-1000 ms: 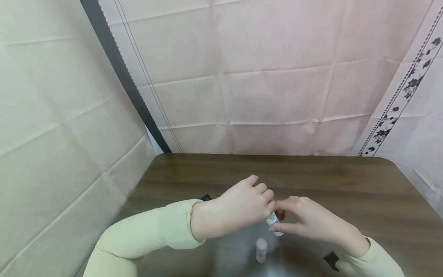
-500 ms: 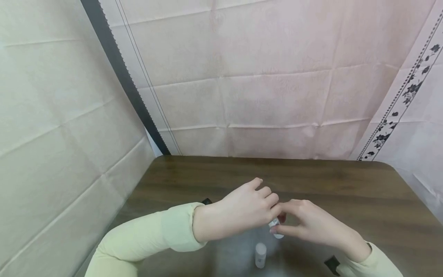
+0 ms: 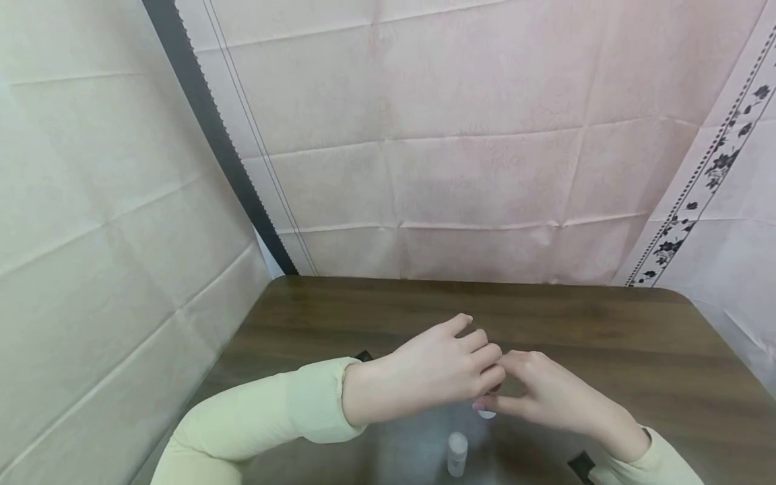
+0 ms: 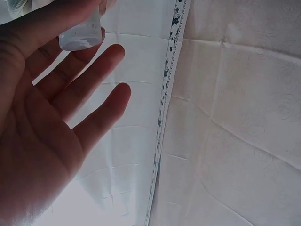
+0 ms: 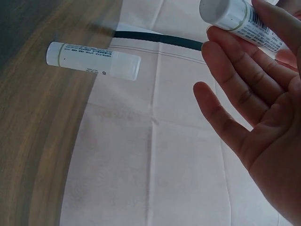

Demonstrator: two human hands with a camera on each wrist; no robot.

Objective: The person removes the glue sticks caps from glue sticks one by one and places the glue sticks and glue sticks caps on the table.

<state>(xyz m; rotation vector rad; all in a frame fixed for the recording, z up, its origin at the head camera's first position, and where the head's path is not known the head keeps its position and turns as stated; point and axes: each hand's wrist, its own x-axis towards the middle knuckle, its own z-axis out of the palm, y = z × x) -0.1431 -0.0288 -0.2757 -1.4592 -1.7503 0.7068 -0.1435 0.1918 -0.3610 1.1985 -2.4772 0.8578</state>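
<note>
Now, held tube: a small white tube (image 5: 237,20) with fine print sits between both hands, above the tabletop (image 3: 606,337), nearly hidden in the head view but for its pale end (image 3: 486,413).
Long axis: in the right wrist view it runs slantwise from its round flat end out toward the fingertips; in the head view the visible end points down toward the person.
Left hand: the left hand (image 3: 436,370) comes in from the left, its thumb and first fingers (image 4: 70,19) closed on one end of the tube (image 4: 81,36); the other fingers are spread and straight.
Right hand: the right hand (image 3: 545,397) meets it from the right, pinching the tube near its fingertips (image 5: 277,28), with the lower fingers apart and relaxed.
Which is nearer: both hold it; neither has a clear lead, and the fingertips of the two hands touch or nearly touch over it.
Second tube: a like white tube (image 3: 457,455) stands upright on the tabletop, just below the hands and nearer the person, apart from both.
Around: creased pale cloth (image 3: 485,168) hangs behind, with a flowered border (image 3: 697,188) at right.
</note>
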